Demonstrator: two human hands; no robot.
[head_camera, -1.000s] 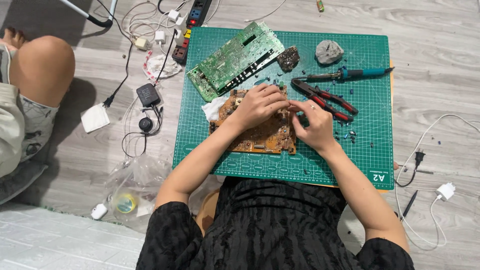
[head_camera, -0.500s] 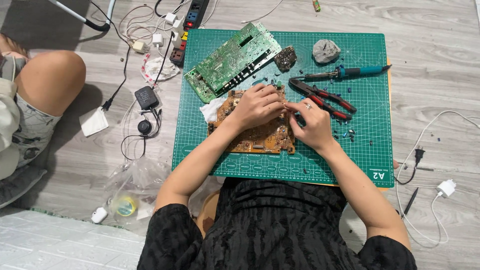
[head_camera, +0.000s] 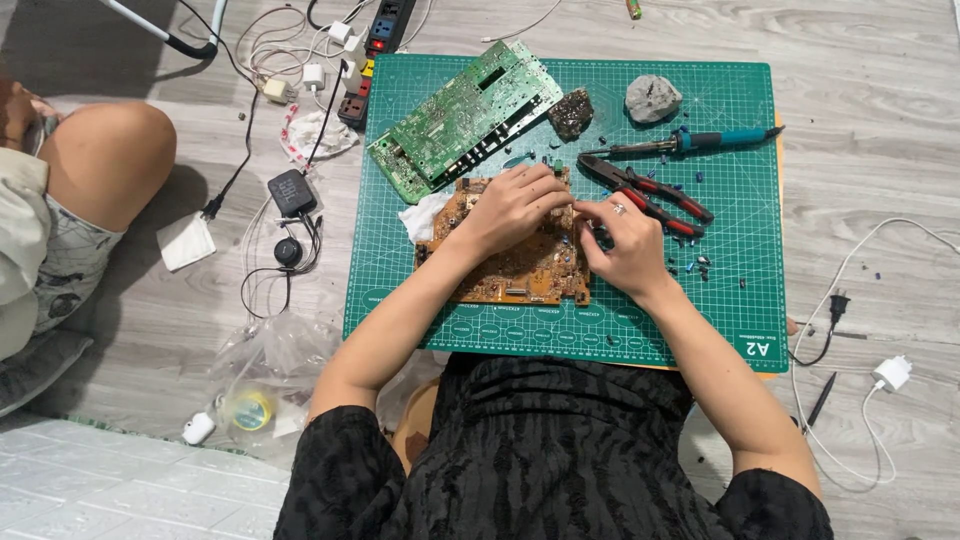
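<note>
Green cutting mat (head_camera: 700, 310) on the floor, brown circuit board (head_camera: 520, 265) near its front edge. Left hand (head_camera: 515, 205) lies spread on the board, pinning it; right hand (head_camera: 625, 245) w/ fingertips pinched together at the board's right edge, prob picking off a tiny part. Red pliers (head_camera: 650, 190) just beside.

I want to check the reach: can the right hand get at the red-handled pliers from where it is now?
Probably yes. The right hand rests at the brown circuit board's right edge, and the red-handled pliers lie just beside it on the green cutting mat, uncovered, with nothing between them.
</note>
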